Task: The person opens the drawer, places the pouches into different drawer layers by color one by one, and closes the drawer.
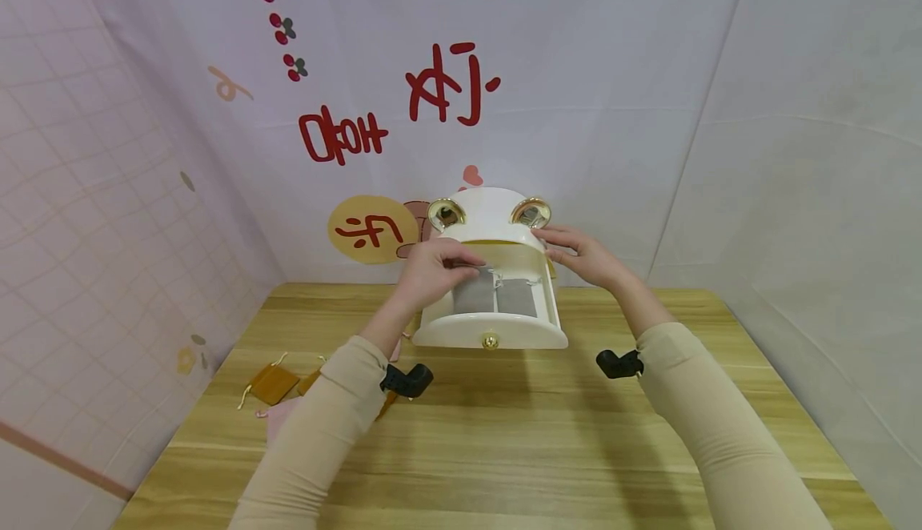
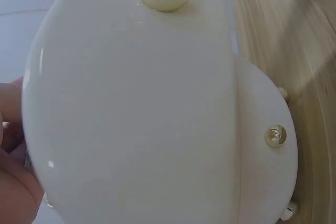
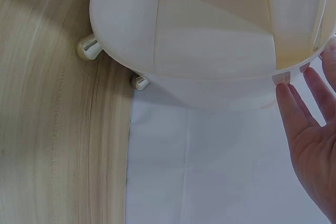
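A white storage box (image 1: 493,222) with gold-rimmed round eyes stands at the back of the table, its upper drawer (image 1: 454,331) pulled out. Two grey drawstring pouches (image 1: 516,298) lie side by side in that drawer. Over the drawer's left side, my left hand (image 1: 428,274) pinches the upper edge of the left grey pouch (image 1: 473,296) between thumb and fingers. The drawer front hides most of this hand in the left wrist view. My right hand (image 1: 582,254) touches the box's right side with fingers extended, seen also in the right wrist view against the box wall (image 3: 220,88).
Brown drawstring pouches (image 1: 272,384) and a pink pouch (image 1: 279,419) lie on the wooden table (image 1: 490,442) at the left, partly behind my left sleeve. A lower drawer with a gold knob (image 2: 275,136) sits below the pulled-out one. A printed cloth (image 1: 576,114) hangs behind.
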Tool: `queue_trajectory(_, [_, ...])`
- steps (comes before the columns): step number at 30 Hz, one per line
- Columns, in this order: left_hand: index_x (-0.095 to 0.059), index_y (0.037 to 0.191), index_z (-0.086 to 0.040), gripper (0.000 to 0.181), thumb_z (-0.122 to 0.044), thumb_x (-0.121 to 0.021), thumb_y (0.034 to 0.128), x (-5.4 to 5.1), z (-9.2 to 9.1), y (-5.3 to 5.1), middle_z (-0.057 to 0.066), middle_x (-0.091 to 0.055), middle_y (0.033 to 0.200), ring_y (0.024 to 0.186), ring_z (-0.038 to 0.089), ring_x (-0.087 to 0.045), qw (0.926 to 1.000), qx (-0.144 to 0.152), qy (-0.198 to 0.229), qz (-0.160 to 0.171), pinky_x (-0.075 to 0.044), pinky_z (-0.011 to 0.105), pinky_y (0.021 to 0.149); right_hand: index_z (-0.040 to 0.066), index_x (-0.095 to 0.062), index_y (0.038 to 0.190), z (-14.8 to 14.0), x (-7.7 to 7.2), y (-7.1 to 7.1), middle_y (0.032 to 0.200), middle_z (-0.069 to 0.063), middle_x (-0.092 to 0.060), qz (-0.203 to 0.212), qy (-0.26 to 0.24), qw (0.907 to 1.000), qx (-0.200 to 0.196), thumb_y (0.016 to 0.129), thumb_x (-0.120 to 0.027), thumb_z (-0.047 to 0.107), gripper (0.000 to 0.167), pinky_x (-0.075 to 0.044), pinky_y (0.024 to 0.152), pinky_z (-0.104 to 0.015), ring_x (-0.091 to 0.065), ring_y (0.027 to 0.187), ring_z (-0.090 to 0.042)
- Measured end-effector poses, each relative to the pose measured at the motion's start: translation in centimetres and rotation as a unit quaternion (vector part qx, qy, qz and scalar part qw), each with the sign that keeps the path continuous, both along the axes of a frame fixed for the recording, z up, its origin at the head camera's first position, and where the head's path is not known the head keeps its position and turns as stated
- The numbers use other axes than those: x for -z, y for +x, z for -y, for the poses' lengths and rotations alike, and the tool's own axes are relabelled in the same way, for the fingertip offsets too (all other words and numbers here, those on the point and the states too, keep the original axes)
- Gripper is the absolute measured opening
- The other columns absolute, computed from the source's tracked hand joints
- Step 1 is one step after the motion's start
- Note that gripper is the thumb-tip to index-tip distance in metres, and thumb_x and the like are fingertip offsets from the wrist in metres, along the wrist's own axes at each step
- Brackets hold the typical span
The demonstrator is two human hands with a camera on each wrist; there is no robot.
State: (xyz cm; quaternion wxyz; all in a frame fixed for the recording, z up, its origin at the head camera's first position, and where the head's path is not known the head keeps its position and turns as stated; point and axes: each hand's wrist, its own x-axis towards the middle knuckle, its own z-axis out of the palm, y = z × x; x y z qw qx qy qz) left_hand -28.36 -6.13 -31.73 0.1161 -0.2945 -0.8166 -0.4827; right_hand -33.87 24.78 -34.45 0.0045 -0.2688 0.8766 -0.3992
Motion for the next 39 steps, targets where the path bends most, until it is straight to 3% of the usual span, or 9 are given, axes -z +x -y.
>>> queue_trajectory(6, [-0.076, 0.108, -0.003, 0.024, -0.001, -0.078, 0.0838, 0.2, -0.4, 0.1, 0.007, -0.072, 0.105, 0.094, 0.025, -0.067, 0.9997, 0.003, 0.026, -0.001, -0.055, 0.030, 0.083, 0.004, -0.043, 0.149, 0.1, 0.4, -0.4, 0.158, -0.022, -0.025, -0.002, 0.001, 1.0000, 0.007, 0.104, -0.051, 0.010, 0.046, -0.019, 0.112, -0.065, -0.017, 0.146, -0.042])
queue_trajectory(9, [-0.076, 0.110, -0.003, 0.026, -0.001, -0.077, 0.0842, 0.2, -0.3, 0.2, 0.007, -0.071, 0.107, 0.094, 0.024, -0.067, 0.9995, 0.006, 0.030, 0.000, -0.055, 0.031, 0.083, 0.000, -0.042, 0.149, 0.2, 0.4, -0.5, 0.158, -0.024, -0.024, -0.003, 0.000, 1.0000, 0.005, 0.104, -0.050, 0.007, 0.046, -0.017, 0.112, -0.066, -0.016, 0.145, -0.044])
queue_trajectory(16, [-0.075, 0.112, -0.004, 0.026, -0.005, -0.078, 0.0857, 0.6, 0.3, 0.8, 0.012, -0.073, 0.102, 0.088, 0.016, -0.068, 0.9994, 0.022, 0.025, 0.010, -0.056, 0.033, 0.077, 0.010, -0.046, 0.149, -0.1, 0.4, -0.4, 0.158, -0.017, -0.028, -0.008, -0.001, 1.0000, -0.001, 0.103, -0.054, 0.015, 0.047, -0.022, 0.112, -0.063, -0.020, 0.146, -0.038])
queue_trajectory(24, [-0.074, 0.113, -0.003, 0.028, -0.008, -0.078, 0.0857, 0.7, 1.5, 2.2, 0.013, -0.073, 0.100, 0.086, 0.018, -0.068, 0.9978, 0.045, 0.046, 0.017, -0.057, 0.038, 0.078, 0.008, -0.045, 0.149, 0.0, 0.3, -0.2, 0.158, -0.019, -0.027, -0.005, -0.005, 1.0000, -0.002, 0.103, -0.054, 0.013, 0.047, -0.021, 0.112, -0.063, -0.019, 0.146, -0.039])
queue_trajectory(33, [-0.074, 0.113, -0.002, 0.031, -0.004, -0.080, 0.0827, -0.2, 2.8, 4.3, 0.010, -0.074, 0.096, 0.085, 0.017, -0.070, 0.9969, 0.066, 0.042, -0.009, -0.059, 0.039, 0.072, -0.004, -0.042, 0.147, 1.3, -2.4, 2.5, 0.155, -0.028, -0.026, 0.000, -0.005, 0.9999, -0.013, 0.103, -0.051, 0.005, 0.045, -0.021, 0.111, -0.065, -0.019, 0.143, -0.046])
queue_trajectory(39, [-0.075, 0.114, -0.005, 0.032, -0.006, -0.081, 0.0823, -0.5, 3.1, 5.4, 0.003, -0.074, 0.094, 0.085, 0.015, -0.070, 0.9958, 0.078, 0.046, -0.012, -0.059, 0.039, 0.069, -0.004, -0.041, 0.147, 1.2, -2.0, 2.1, 0.155, -0.028, -0.026, -0.001, -0.003, 1.0000, -0.009, 0.103, -0.051, 0.005, 0.046, -0.020, 0.112, -0.064, -0.019, 0.144, -0.046])
